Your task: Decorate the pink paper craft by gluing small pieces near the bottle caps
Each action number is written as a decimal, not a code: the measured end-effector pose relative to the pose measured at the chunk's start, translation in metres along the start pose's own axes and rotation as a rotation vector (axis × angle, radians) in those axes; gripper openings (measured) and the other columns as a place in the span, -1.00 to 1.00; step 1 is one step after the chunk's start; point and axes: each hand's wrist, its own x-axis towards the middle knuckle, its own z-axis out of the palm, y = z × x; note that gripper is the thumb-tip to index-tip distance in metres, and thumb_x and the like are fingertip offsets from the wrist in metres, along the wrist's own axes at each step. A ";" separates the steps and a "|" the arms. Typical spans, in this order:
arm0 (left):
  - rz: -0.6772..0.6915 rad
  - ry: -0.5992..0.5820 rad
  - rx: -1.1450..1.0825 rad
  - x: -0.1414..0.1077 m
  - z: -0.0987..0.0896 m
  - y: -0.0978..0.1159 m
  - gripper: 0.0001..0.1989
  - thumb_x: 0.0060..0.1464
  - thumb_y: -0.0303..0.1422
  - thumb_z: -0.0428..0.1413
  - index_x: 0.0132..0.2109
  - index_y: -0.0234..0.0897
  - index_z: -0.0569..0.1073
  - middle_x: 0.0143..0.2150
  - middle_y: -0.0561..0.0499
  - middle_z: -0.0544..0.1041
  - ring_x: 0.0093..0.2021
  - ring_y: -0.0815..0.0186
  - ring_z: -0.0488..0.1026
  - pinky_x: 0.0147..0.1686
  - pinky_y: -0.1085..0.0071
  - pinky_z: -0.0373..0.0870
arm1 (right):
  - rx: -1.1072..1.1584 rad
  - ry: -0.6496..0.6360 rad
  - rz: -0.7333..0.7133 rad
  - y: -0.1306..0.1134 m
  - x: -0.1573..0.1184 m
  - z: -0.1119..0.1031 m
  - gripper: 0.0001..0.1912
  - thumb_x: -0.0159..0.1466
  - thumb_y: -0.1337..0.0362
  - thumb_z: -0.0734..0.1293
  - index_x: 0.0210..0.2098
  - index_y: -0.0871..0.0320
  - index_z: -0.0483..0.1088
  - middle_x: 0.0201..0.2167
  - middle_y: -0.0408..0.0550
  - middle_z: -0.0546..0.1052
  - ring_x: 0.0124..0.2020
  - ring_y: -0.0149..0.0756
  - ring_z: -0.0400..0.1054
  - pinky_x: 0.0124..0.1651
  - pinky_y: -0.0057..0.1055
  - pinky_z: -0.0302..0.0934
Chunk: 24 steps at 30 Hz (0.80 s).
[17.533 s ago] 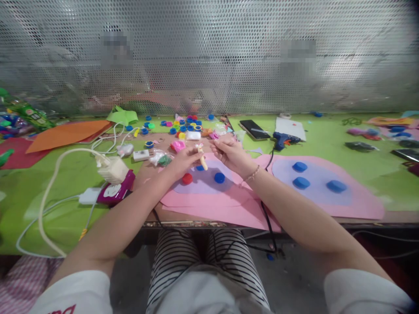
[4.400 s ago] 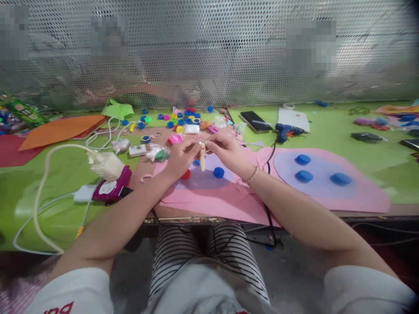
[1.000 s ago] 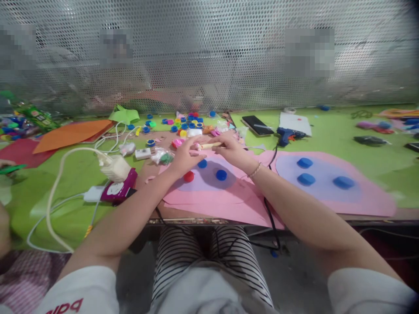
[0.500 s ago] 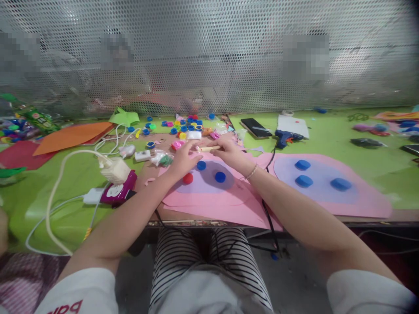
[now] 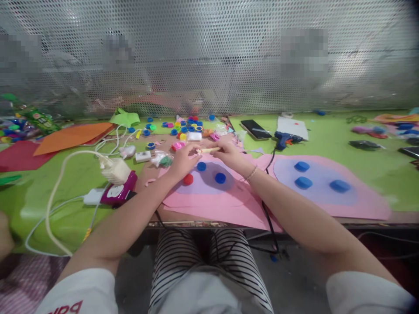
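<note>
Above the far edge of a pink and lilac paper shape, both my hands meet at a thin cream-coloured stick (image 5: pixel 208 150). Fingers of my right hand (image 5: pixel 230 155) are closed round its right end. My left hand (image 5: pixel 186 161) is bent with its fingertips at the left end, pinched together; what exactly sits between them is too small to make out. On the lilac paper (image 5: pixel 209 185) below lie a red bottle cap (image 5: pixel 188 179) and two blue caps, one nearer (image 5: pixel 220 178) and one farther (image 5: pixel 201 166). Pink paper (image 5: pixel 196 201) lies beneath.
To the right, another pink and lilac shape (image 5: pixel 366 198) carries three blue caps. Behind it are a blue glue gun (image 5: pixel 284 139) with a black cord and a phone (image 5: pixel 255 129). Loose caps (image 5: pixel 183 129) are scattered at the back; a purple power strip (image 5: pixel 119 192) and cables lie left.
My left fingertips have drawn slightly closer to the stick's left end. The caps and papers have stayed in place.
</note>
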 end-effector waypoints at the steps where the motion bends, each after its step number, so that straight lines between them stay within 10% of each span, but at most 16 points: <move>1: -0.002 -0.001 -0.001 0.000 0.000 0.000 -0.76 -0.09 -0.51 0.15 -0.20 -0.28 0.44 -0.19 -0.04 0.52 -0.22 0.36 0.46 -0.12 0.34 0.40 | 0.001 -0.004 0.004 0.001 0.000 0.000 -0.76 0.08 0.39 0.24 -0.27 0.24 0.44 -0.53 -0.16 0.38 -0.51 -0.45 0.15 -0.43 -0.46 0.05; 24: 0.031 -0.017 0.006 0.001 0.003 -0.007 -0.76 -0.11 -0.46 0.16 -0.20 -0.25 0.43 -0.22 -0.02 0.48 -0.24 0.35 0.44 -0.17 0.34 0.42 | 0.030 0.035 -0.120 0.005 0.001 0.003 -0.74 0.07 0.46 0.24 -0.28 0.17 0.47 -0.36 -0.08 0.50 -0.39 -0.38 0.31 -0.35 -0.44 0.17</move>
